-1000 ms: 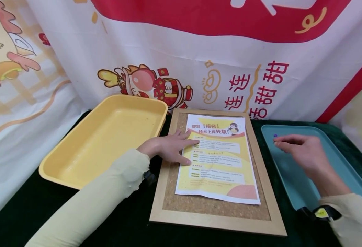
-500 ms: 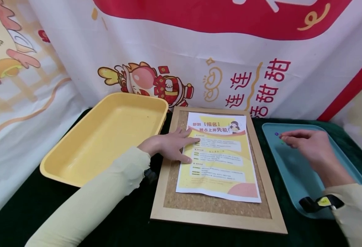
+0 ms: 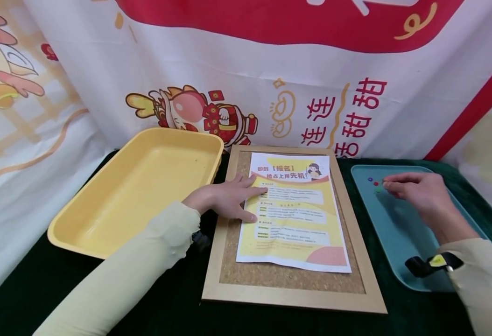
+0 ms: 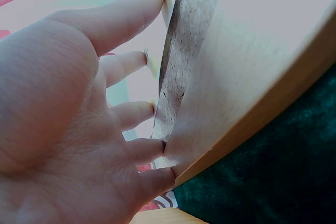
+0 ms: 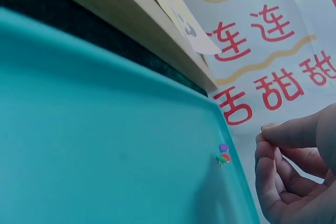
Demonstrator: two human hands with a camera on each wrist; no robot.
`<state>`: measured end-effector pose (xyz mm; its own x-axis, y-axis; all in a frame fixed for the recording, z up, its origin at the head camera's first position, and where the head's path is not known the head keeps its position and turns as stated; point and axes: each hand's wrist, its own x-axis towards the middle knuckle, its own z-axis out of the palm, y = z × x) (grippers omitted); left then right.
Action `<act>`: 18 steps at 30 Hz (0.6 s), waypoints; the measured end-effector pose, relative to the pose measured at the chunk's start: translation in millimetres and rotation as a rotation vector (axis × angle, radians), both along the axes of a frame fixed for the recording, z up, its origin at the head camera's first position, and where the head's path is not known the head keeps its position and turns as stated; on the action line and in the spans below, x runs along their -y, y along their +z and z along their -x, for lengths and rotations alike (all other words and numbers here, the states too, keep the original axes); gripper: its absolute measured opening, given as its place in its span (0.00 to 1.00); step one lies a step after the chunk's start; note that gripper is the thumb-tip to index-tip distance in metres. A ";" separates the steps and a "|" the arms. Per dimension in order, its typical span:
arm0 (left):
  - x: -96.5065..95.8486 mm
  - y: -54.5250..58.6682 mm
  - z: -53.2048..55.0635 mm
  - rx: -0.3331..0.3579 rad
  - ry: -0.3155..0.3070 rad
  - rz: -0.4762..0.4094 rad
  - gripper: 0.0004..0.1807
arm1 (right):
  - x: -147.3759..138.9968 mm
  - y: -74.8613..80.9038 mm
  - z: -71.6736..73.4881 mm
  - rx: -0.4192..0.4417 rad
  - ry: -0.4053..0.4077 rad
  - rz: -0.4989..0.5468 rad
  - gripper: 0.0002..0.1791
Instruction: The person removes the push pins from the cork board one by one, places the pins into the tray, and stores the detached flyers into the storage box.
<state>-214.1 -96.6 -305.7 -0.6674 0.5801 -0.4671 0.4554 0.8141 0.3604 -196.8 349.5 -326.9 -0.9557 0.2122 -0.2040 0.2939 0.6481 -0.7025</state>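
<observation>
My left hand (image 3: 232, 198) lies spread on a printed yellow-and-white sheet (image 3: 292, 238), fingers resting on its left part. The sheet lies on a wood-framed cork board (image 3: 296, 284). In the left wrist view, the left fingertips (image 4: 149, 14) reach the paper beside the bare cork. My right hand (image 3: 418, 193) is over the far left of a blue tray (image 3: 397, 233), thumb and index fingertips together. No object shows between them. Beside those fingers lie a purple thumbtack (image 5: 223, 147), a red thumbtack (image 5: 226, 157) and a green thumbtack (image 5: 220, 159).
A deep yellow bin (image 3: 137, 186) stands left of the board. Dark green cloth (image 3: 179, 298) covers the table. A printed white banner (image 3: 187, 51) hangs right behind the board and tray.
The right hand has shifted slightly right from the tacks, so the red and green ones come into view beside the purple one. The left hand stays on the sheet.
</observation>
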 end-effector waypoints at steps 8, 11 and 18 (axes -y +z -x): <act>2.7 0.8 -1.7 0.006 0.025 -0.007 0.46 | -1.7 -7.2 5.9 0.028 0.025 0.015 0.30; 1.0 -0.7 -0.1 0.009 0.016 -0.010 0.46 | -5.4 -11.1 6.5 0.062 0.018 0.025 0.30; -1.7 -0.8 1.0 0.005 0.004 -0.002 0.46 | -14.6 -18.2 8.9 0.094 0.011 0.010 0.32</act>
<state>-215.1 -94.8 -306.5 -0.6672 0.5783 -0.4695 0.4501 0.8152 0.3645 -205.8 364.2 -345.1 -0.9344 0.1989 -0.2954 0.3518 0.6448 -0.6786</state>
